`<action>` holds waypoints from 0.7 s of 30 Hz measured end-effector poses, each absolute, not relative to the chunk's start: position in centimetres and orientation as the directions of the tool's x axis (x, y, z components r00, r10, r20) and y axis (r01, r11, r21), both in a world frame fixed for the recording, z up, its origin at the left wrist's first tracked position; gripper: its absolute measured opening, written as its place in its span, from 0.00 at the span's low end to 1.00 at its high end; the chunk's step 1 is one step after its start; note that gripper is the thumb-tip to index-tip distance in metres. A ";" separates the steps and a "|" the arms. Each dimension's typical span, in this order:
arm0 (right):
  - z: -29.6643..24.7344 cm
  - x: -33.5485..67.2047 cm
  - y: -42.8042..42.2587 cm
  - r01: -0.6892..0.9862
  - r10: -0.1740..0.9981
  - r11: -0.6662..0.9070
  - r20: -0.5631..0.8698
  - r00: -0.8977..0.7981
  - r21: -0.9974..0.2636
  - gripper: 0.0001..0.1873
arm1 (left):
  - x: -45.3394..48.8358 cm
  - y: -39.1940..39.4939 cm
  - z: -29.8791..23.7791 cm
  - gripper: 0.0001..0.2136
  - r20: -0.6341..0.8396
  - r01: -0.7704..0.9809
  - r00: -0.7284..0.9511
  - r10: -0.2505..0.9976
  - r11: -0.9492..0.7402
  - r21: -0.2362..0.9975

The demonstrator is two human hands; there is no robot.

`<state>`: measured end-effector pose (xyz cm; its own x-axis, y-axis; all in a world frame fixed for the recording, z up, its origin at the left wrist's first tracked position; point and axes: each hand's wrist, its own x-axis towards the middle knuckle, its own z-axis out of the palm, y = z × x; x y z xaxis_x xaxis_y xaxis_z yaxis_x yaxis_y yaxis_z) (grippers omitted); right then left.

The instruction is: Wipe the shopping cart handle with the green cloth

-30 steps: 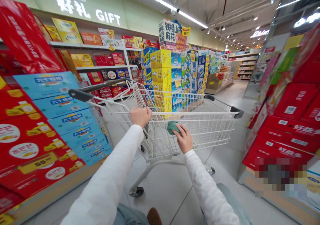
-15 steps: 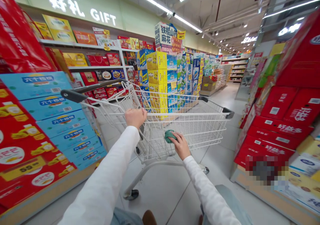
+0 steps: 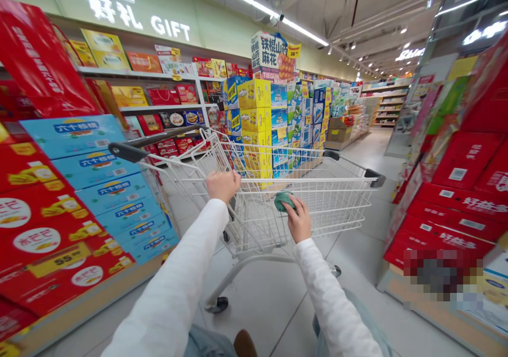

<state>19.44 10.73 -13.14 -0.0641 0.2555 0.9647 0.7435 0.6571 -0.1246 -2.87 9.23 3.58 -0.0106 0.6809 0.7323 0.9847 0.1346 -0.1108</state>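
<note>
A wire shopping cart stands side-on in front of me, its dark handle at the left end. Near that end, my left hand is closed around the basket's near top rail. My right hand pinches a bunched green cloth against the near wire side, a little below the rail. Part of the cloth is hidden behind my fingers.
On the left rise stacked blue cartons and red cartons. Yellow boxes are piled beyond the cart, before gift shelves. Red cartons border the right side. A caster rests on the tiled floor near my feet.
My right hand has moved the cloth upward along the cart's side, closer to the top rail. My left hand keeps its hold on the rail. The view has turned slightly left.
</note>
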 end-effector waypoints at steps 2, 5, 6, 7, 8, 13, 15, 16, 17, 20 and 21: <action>-13.4 19.1 10.8 0.743 0.261 0.653 0.964 -0.041 -0.146 0.26 | -2.9 9.2 3.6 0.26 0.734 0.984 -0.010 0.679 0.136 -0.112; -13.7 19.4 10.9 0.729 0.290 0.668 0.954 -0.073 -0.148 0.26 | -2.8 9.2 3.6 0.26 0.732 0.986 -0.005 0.682 0.126 -0.111; -13.9 19.6 10.9 0.724 0.305 0.674 0.948 -0.094 -0.145 0.27 | -2.8 9.1 3.6 0.26 0.729 0.987 -0.002 0.684 0.119 -0.110; -14.1 19.9 10.8 0.721 0.320 0.678 0.941 -0.114 -0.143 0.27 | -2.8 9.1 3.6 0.26 0.727 0.987 0.001 0.687 0.115 -0.110; -14.3 20.3 10.8 0.719 0.336 0.681 0.932 -0.134 -0.142 0.28 | -2.8 9.1 3.6 0.26 0.725 0.988 0.002 0.688 0.113 -0.110; -15.6 21.9 10.4 0.706 0.407 0.696 0.882 -0.237 -0.131 0.28 | -2.6 9.0 3.7 0.26 0.730 0.984 -0.003 0.683 0.132 -0.119; -15.9 22.5 10.1 0.693 0.430 0.710 0.856 -0.286 -0.125 0.28 | -2.6 8.9 3.7 0.26 0.730 0.983 -0.004 0.683 0.138 -0.124; -16.0 22.8 10.0 0.688 0.440 0.715 0.843 -0.309 -0.121 0.28 | -2.6 8.9 3.7 0.27 0.729 0.982 -0.004 0.684 0.140 -0.126; -16.0 23.0 9.9 0.683 0.448 0.721 0.831 -0.329 -0.118 0.28 | -2.6 8.9 3.7 0.27 0.730 0.982 -0.005 0.684 0.141 -0.126; -15.5 23.8 9.6 0.667 0.452 0.738 0.812 -0.369 -0.107 0.29 | -2.6 8.9 3.7 0.26 0.735 0.983 -0.007 0.678 0.139 -0.118; -15.1 24.0 9.5 0.660 0.445 0.744 0.815 -0.371 -0.105 0.29 | -2.5 8.8 3.7 0.26 0.736 0.984 -0.006 0.677 0.136 -0.117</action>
<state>23.98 9.53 -15.08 -0.3714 0.4452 0.8148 0.6602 0.7436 -0.1054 -2.55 8.82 3.71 -0.0060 0.6770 0.7359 0.9837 0.1361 -0.1172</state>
